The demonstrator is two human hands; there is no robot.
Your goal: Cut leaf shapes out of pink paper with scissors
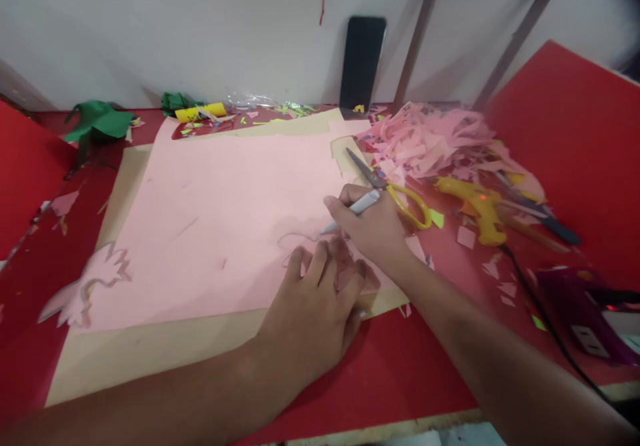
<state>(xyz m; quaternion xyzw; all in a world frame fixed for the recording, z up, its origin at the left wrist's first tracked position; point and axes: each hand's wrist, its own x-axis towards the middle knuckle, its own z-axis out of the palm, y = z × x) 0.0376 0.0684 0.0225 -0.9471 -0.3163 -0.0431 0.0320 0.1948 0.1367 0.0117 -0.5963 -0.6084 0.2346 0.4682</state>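
One grey pen (361, 205) is gripped in the right hand (374, 231), apparently outlining on pink paper (240, 193) over a tan sheet (190, 339); the left hand (313, 299) rests open there. Continuing likely needs steady paper.

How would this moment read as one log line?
right hand: holds slim grey pen | left hand: on pink paper sheet | yellow-handled scissors: near right hand

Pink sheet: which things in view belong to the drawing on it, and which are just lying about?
In use:
- pen, held in the right hand
- pink sheet, under the left hand

Apparently idle:
- scissors
- glue gun
- phone
- pink strips
- yellow roll
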